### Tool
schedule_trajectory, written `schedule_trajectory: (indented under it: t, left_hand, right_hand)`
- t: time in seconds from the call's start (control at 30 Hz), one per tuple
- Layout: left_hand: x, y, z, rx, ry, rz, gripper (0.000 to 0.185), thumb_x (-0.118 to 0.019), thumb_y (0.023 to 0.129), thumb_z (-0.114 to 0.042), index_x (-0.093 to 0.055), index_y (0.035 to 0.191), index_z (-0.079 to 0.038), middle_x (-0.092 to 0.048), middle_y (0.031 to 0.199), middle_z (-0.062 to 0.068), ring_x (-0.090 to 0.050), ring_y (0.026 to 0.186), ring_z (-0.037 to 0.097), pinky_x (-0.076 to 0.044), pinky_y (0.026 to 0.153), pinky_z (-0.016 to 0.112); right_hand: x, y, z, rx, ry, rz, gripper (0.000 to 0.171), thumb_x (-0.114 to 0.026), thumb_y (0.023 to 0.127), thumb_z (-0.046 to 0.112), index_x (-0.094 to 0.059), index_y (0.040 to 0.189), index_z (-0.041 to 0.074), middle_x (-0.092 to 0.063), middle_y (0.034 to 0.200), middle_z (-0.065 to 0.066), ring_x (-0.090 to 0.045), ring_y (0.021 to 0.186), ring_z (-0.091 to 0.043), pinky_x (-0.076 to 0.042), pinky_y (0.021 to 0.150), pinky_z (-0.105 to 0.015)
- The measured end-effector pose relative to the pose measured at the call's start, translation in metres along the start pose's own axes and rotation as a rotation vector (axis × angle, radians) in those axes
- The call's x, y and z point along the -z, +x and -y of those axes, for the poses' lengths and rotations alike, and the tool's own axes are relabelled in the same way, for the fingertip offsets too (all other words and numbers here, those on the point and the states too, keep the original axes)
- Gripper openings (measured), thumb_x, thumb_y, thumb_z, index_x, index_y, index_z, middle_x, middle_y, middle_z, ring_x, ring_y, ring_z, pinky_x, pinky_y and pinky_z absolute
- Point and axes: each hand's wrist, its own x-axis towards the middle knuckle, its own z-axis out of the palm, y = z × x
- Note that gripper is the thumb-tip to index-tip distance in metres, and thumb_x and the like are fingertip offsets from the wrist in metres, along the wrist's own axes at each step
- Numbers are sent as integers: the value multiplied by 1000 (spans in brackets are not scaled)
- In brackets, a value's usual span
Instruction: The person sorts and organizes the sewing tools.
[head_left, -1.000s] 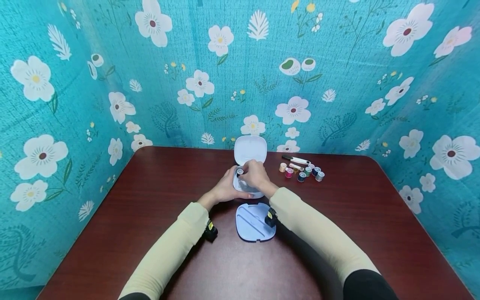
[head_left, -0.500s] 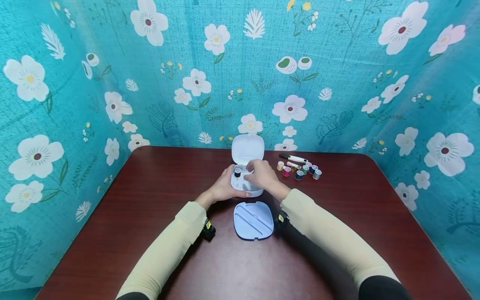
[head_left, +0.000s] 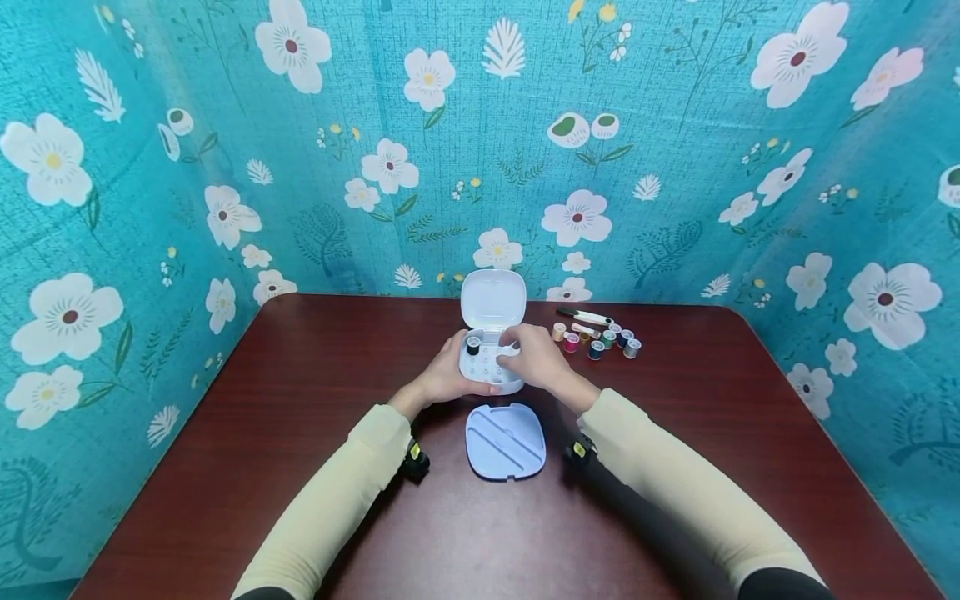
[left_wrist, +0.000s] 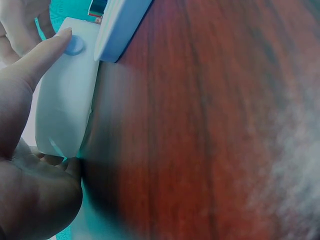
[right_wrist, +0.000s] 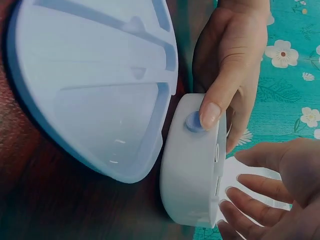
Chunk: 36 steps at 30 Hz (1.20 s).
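Note:
A white sewing box (head_left: 504,385) stands with its lid (head_left: 493,298) raised at the back. My left hand (head_left: 441,372) grips the box from the left; its thumb (right_wrist: 214,111) lies at the blue button (right_wrist: 195,122) on the front wall. One black thread spool (head_left: 473,346) sits upright in the box's back left corner, among rows of small pegs. Above the box's right side is my right hand (head_left: 534,357), with fingers spread and slightly bent and nothing held in the right wrist view. A pale blue tray (head_left: 507,442) with grooves lies just in front of the box.
Right of the box lie several thread spools in different colours, such as a pink spool (head_left: 572,342) and a grey spool (head_left: 632,348). Behind them is a black and white slim tool (head_left: 585,317). A floral curtain (head_left: 450,167) borders the dark red table (head_left: 225,433).
My right hand has let go of the black spool, which now stands in the box, and has moved right. My left hand still holds the box. The head view has shifted slightly.

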Motion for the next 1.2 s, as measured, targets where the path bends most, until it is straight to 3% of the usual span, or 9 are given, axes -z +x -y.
schedule_trajectory:
  t: [0.13, 0.43, 1.2]
  left_hand:
    - [0, 0, 2, -7, 4, -1, 112, -96, 70, -34, -28, 155, -9, -42, 144, 14, -47, 126, 29, -39, 109, 47]
    - [1, 1, 2, -28, 18, 0, 112, -96, 69, -34, -29, 155, -7, -43, 144, 16, -46, 126, 30, -37, 110, 48]
    - [1, 1, 2, -6, 33, -4, 116, -97, 67, -34, -28, 156, -8, -42, 147, 14, -43, 132, 30, -34, 113, 48]
  right_hand:
    - [4, -7, -4, 25, 11, -29, 25, -77, 90, 12, -74, 112, 1, -73, 112, -16, -65, 107, -35, -51, 93, -49]
    - [10, -18, -12, 24, 52, -34, 24, -75, 90, 11, -74, 111, -1, -70, 110, -18, -63, 99, -37, -52, 85, -46]
    - [14, -36, -36, 33, 58, -95, 19, -78, 89, 10, -75, 105, 0, -75, 100, -12, -70, 94, -28, -56, 86, -47]
